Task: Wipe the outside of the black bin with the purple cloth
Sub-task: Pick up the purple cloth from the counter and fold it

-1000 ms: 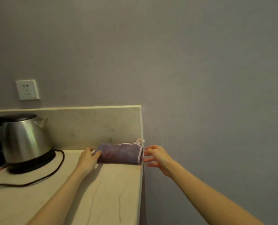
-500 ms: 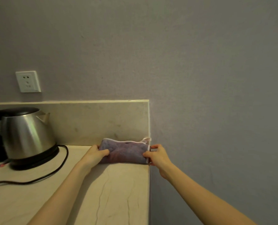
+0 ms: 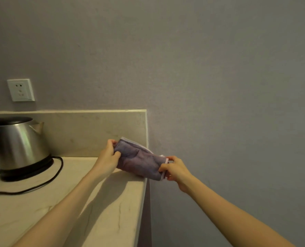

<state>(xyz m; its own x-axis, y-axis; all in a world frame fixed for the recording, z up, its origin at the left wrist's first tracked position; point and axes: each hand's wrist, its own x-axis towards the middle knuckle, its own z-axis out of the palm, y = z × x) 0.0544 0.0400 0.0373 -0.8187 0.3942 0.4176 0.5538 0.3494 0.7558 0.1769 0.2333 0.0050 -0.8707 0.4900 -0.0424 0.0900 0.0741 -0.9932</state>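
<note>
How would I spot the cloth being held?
Follow the pale counter to its right end by the grey wall. There the left hand and right hand grip a folded purple cloth by its ends. Nothing else is soft or purple; the steel kettle stands far left.

1. The steel kettle is cut off by the left edge, so its handle side is mostly out of view.
2. Its black cord runs off the left edge.
3. The left hand and right hand cover both ends of the purple cloth.
4. Both forearms leave at the bottom edge.
</note>
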